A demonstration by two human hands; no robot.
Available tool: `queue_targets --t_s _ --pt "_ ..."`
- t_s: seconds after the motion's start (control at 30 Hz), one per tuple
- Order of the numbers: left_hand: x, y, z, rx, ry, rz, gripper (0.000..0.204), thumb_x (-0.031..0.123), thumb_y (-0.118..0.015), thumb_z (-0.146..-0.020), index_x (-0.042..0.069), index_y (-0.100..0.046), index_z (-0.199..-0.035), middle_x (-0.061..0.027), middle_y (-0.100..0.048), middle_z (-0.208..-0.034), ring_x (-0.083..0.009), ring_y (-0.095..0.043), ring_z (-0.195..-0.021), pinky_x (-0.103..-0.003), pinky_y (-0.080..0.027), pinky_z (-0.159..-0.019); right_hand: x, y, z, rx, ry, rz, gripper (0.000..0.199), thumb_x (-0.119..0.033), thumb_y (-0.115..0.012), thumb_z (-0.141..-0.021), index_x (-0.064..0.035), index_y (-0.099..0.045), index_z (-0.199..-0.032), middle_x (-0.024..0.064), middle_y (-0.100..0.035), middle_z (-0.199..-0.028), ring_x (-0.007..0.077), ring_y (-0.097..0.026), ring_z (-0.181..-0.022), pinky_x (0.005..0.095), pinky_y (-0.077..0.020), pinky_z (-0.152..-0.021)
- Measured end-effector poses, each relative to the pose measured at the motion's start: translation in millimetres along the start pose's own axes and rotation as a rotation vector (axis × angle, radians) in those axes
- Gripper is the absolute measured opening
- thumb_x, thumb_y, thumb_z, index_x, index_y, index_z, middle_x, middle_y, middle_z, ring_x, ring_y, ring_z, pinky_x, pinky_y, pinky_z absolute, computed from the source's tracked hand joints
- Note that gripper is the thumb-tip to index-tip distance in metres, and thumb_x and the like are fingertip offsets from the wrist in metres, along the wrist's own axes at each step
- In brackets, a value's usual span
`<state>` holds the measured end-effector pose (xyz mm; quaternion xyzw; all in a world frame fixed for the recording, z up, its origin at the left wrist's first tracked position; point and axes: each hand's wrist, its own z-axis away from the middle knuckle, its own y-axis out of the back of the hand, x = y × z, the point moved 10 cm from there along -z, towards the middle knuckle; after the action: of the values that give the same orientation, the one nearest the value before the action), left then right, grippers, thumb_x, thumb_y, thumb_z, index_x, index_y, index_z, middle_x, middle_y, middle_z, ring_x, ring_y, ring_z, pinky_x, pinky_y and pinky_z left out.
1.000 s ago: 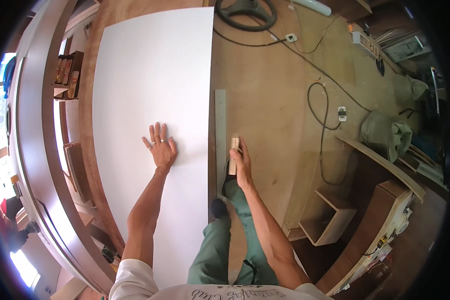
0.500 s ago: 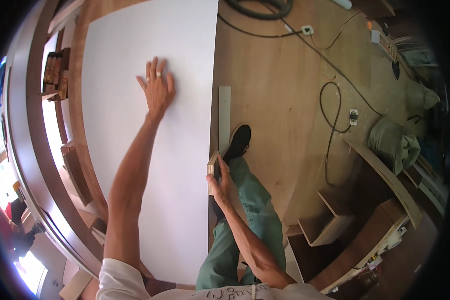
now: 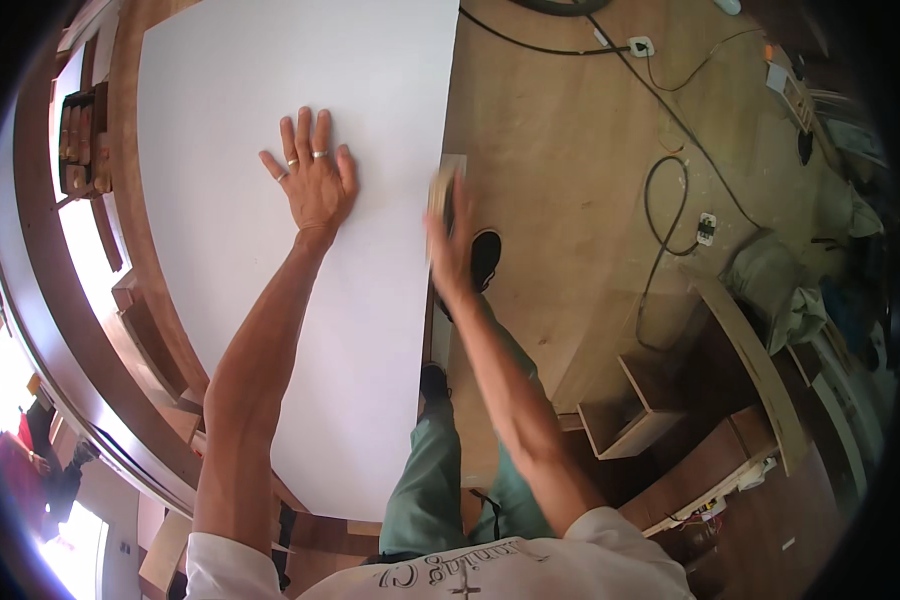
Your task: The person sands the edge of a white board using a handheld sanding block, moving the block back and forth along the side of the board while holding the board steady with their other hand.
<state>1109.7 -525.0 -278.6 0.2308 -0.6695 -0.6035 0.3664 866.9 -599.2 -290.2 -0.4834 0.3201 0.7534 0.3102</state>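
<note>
My left hand (image 3: 313, 180) lies flat on the big white rectangular board (image 3: 270, 300), fingers spread wide, gripping nothing, rings on two of them. My right hand (image 3: 450, 235) sits at the board's right edge, wrapped around a small pale wooden block (image 3: 440, 190), though the blur hides how tightly. A thin pale strip (image 3: 452, 170) lies on the floor just beside that edge. Right below the hand is my black shoe (image 3: 484, 255) on the brown plywood floor (image 3: 570, 180). To the far right, black cables (image 3: 660, 200) loop past a white socket (image 3: 706, 228). Near right, an open wooden box (image 3: 630, 410) stands. A curved wooden frame (image 3: 80, 330) runs along the board's left side.
</note>
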Motion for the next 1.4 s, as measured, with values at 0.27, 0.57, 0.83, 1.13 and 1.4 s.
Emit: queue_targets --t_s 0.27,0.57,0.83,1.13,1.4 --pt "-1 -5 2 -0.013 -0.007 -0.004 0.062 0.032 -0.046 -0.106 0.022 -0.031 -0.165 -0.0048 -0.025 -0.173 -0.0315 -0.010 -0.163 -0.070 0.002 -0.125 6 -7 -72 -0.032 -0.158 -0.065 0.080 -0.036 -0.064 -0.100 -0.0029 -0.032 -0.165 0.0273 -0.040 -0.155 0.0393 -0.040 -0.145 0.0489 -0.0300 -0.123" --pt "0 -2 -1 -0.035 0.012 0.043 0.063 0.030 -0.048 -0.104 0.021 -0.034 -0.164 -0.0052 -0.026 -0.173 -0.0321 -0.010 -0.163 -0.070 0.003 -0.125 1 -1 -2 -0.023 0.045 0.170 0.080 -0.026 -0.066 -0.097 0.0026 -0.031 -0.163 0.0258 -0.038 -0.158 0.0366 -0.047 -0.140 0.0448 -0.0365 -0.119" --pt "-1 -2 2 -0.040 0.008 0.107 0.063 0.028 -0.049 -0.104 0.022 -0.033 -0.165 -0.0046 -0.027 -0.173 -0.0311 -0.010 -0.164 -0.070 0.004 -0.125 -47 -14 -125 -0.022 -0.085 -0.006 0.074 -0.029 -0.060 -0.102 -0.0020 -0.031 -0.165 0.0227 -0.042 -0.159 0.0325 -0.041 -0.143 0.0457 -0.0288 -0.121" --pt "1 -3 0 -0.075 0.012 0.038 0.063 0.029 -0.047 -0.106 0.021 -0.030 -0.166 -0.0048 -0.023 -0.174 -0.0300 -0.007 -0.164 -0.068 0.005 -0.126 -7 -5 -41 0.012 -0.141 0.099 0.078 -0.028 -0.064 -0.100 0.0014 -0.031 -0.163 0.0267 -0.037 -0.162 0.0391 -0.038 -0.149 0.0463 -0.0315 -0.122" --pt "-1 -4 0 -0.068 0.025 0.070 0.067 0.029 -0.052 -0.102 0.023 -0.030 -0.166 -0.0032 -0.024 -0.174 -0.0312 -0.010 -0.164 -0.071 0.005 -0.124 -26 -8 -77 -0.028 0.022 0.176 0.078 -0.030 -0.062 -0.103 0.0013 -0.028 -0.165 0.0261 -0.034 -0.166 0.0390 -0.035 -0.152 0.0494 -0.0251 -0.126"
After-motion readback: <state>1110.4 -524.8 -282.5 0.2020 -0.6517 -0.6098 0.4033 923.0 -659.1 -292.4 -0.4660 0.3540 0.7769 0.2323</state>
